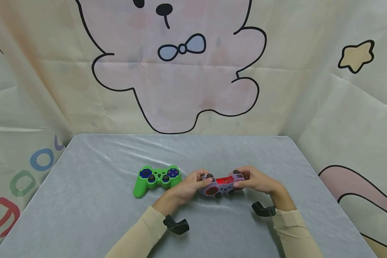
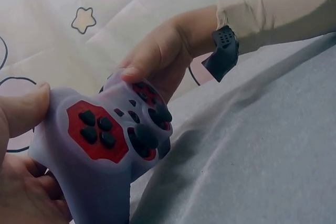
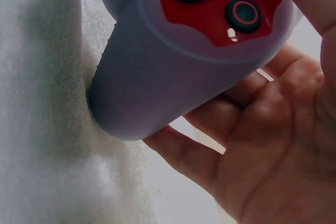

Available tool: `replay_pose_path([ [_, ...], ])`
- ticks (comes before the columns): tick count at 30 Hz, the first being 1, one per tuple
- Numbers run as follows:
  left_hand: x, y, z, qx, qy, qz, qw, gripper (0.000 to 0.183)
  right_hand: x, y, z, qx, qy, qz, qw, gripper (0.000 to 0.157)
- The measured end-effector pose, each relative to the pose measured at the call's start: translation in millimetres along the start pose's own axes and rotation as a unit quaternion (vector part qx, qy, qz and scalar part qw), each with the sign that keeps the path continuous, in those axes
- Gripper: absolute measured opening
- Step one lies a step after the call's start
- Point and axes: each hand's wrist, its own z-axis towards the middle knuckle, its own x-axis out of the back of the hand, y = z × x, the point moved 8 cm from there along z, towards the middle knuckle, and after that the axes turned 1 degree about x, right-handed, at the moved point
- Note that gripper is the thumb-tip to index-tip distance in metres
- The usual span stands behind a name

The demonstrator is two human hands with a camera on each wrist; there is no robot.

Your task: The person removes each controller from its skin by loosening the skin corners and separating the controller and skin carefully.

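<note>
Both hands hold a purple game controller (image 1: pixel 224 187) with red panels, tilted so that its shoulder-button edge faces up. My left hand (image 1: pixel 186 187) pinches its left end, thumb on the front face beside the direction pad (image 2: pixel 97 128). At the other end my right hand (image 1: pixel 259 181) grips it between thumb and fingers. In the right wrist view the fingers lie behind the grip handle (image 3: pixel 157 82), and the tip of that handle is right at the cloth. A green game controller (image 1: pixel 159 183) with blue button panels lies face up just left of my left hand.
A pale grey cloth covers the table (image 1: pixel 116 222). Printed fabric walls (image 1: pixel 277 93) rise behind it and on both sides. A black wrist device (image 1: pixel 177 225) is worn on the left wrist, and another black wrist device (image 1: pixel 263 209) on the right.
</note>
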Motion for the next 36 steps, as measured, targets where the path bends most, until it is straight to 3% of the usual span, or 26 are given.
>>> replay_pose_path([
  [11, -0.5, 8.5, -1.4, -0.015, 0.03, 0.014, 0.9993, 0.022, -2.7, -2.2, -2.6, 0.014, 0.0, 0.01, 1.0, 0.012],
  [19, -0.2, 9.1, -1.1, -0.008, 0.066, 0.002, 0.9978, 0.021, -0.6, 1.0, -3.9, -0.001, 0.009, 0.011, 1.0, 0.012],
  [27, 0.8, 13.6, -2.1, -0.034, 0.091, -0.007, 0.9953, 0.023, -0.6, -2.8, -2.1, 0.016, 0.003, -0.012, 1.0, 0.012],
  [36, 0.6, 15.1, -1.1, -0.047, 0.106, -0.024, 0.993, 0.025, 0.7, -3.8, -1.6, 0.006, 0.007, -0.034, 0.999, 0.016],
])
